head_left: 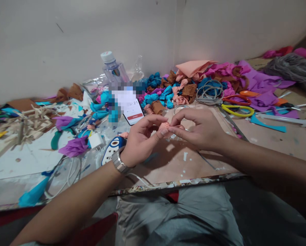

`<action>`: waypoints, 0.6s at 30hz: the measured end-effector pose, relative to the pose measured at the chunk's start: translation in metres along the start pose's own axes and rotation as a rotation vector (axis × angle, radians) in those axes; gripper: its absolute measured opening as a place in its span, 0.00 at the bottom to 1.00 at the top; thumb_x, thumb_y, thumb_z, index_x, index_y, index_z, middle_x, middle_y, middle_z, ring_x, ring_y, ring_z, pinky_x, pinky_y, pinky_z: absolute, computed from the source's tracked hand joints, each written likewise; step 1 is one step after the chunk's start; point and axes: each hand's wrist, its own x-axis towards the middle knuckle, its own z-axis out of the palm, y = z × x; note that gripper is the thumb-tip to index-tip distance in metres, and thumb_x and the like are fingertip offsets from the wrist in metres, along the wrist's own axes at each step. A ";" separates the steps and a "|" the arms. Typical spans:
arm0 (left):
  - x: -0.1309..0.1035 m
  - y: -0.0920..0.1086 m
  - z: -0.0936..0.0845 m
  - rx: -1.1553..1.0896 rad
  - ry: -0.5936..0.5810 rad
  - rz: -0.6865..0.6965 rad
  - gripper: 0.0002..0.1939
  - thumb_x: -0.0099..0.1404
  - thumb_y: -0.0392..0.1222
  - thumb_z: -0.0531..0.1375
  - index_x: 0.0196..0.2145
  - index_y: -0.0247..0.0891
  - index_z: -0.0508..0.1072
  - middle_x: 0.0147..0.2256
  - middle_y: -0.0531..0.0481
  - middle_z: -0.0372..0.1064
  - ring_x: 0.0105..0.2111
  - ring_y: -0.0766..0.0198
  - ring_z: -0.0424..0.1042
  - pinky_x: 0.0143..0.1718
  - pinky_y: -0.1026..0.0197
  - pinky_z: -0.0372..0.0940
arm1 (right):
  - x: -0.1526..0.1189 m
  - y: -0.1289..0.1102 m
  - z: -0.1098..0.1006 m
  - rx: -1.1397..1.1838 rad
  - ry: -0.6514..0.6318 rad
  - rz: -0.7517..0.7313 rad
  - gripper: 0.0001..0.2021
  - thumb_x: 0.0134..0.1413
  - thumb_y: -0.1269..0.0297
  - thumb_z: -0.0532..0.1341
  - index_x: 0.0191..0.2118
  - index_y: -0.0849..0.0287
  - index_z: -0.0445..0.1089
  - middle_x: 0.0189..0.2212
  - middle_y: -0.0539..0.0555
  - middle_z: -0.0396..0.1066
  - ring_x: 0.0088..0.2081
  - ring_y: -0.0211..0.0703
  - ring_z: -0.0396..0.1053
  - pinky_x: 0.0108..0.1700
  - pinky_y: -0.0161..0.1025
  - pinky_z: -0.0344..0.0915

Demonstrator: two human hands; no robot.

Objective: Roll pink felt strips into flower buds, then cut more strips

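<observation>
Between both hands, just above the table, is a small piece of peach crepe paper (pixel 164 125), twisted or gathered into a bud shape. My left hand (pixel 145 136), with a metal watch on its wrist, pinches the bunched end between thumb and forefinger. From the other side, my right hand (pixel 199 128) has its thumb and forefinger closed on the same paper; its tail is partly hidden by the fingers. Behind the hands lies a lit phone (pixel 133 111). A blue and white power strip (pixel 113 149) sits beside my left wrist.
Crumpled crepe-paper pieces (pixel 165 92) are heaped along the wall, with a coil of wire (pixel 210 93) among them. Yellow-handled scissors (pixel 238 111) lie at the right. A clear bottle (pixel 114 70) stands at the back. Wood sticks (pixel 22 128) and a white charger (pixel 96 140) are at the left.
</observation>
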 end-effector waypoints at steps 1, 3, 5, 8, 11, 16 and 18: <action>0.000 0.000 0.000 0.009 -0.001 0.016 0.14 0.65 0.45 0.68 0.47 0.40 0.77 0.40 0.47 0.78 0.39 0.61 0.78 0.41 0.60 0.75 | 0.000 0.000 0.000 0.001 0.001 -0.006 0.08 0.60 0.58 0.68 0.35 0.57 0.75 0.29 0.50 0.77 0.30 0.39 0.71 0.35 0.37 0.65; 0.000 -0.001 0.000 0.028 -0.007 0.027 0.12 0.66 0.45 0.68 0.45 0.40 0.77 0.38 0.47 0.78 0.36 0.63 0.78 0.39 0.61 0.74 | 0.000 0.000 0.000 0.005 0.003 -0.020 0.08 0.60 0.58 0.68 0.35 0.57 0.75 0.29 0.50 0.76 0.30 0.38 0.71 0.35 0.36 0.65; 0.001 0.000 -0.001 0.035 -0.019 0.018 0.12 0.67 0.46 0.67 0.45 0.39 0.76 0.37 0.48 0.77 0.35 0.63 0.78 0.38 0.61 0.74 | 0.000 0.001 -0.001 0.010 0.003 -0.026 0.09 0.60 0.57 0.68 0.35 0.57 0.75 0.29 0.50 0.76 0.30 0.38 0.71 0.35 0.36 0.64; 0.002 0.000 -0.001 0.038 -0.024 0.007 0.12 0.66 0.46 0.68 0.44 0.39 0.75 0.37 0.48 0.77 0.36 0.62 0.78 0.39 0.61 0.73 | 0.001 0.000 -0.001 0.004 0.002 -0.017 0.10 0.60 0.56 0.68 0.35 0.57 0.75 0.29 0.50 0.77 0.30 0.38 0.72 0.35 0.36 0.64; 0.002 0.000 -0.001 0.046 -0.018 0.027 0.12 0.66 0.45 0.68 0.44 0.39 0.76 0.38 0.47 0.77 0.38 0.62 0.78 0.40 0.62 0.73 | 0.001 0.000 -0.001 -0.003 0.003 -0.018 0.10 0.60 0.56 0.69 0.35 0.57 0.76 0.29 0.50 0.77 0.31 0.38 0.72 0.35 0.36 0.64; 0.000 -0.001 0.000 0.063 -0.023 0.017 0.13 0.68 0.46 0.66 0.47 0.39 0.75 0.42 0.46 0.77 0.41 0.61 0.78 0.42 0.60 0.74 | 0.001 0.000 0.000 0.031 0.024 0.010 0.09 0.58 0.56 0.70 0.35 0.57 0.76 0.30 0.50 0.78 0.31 0.39 0.73 0.35 0.37 0.66; 0.000 -0.001 0.000 0.056 -0.009 -0.002 0.13 0.68 0.46 0.66 0.48 0.39 0.75 0.43 0.45 0.77 0.42 0.61 0.78 0.43 0.60 0.73 | 0.001 0.001 0.000 0.056 0.023 0.017 0.09 0.58 0.57 0.70 0.36 0.56 0.76 0.32 0.51 0.79 0.33 0.40 0.74 0.37 0.37 0.67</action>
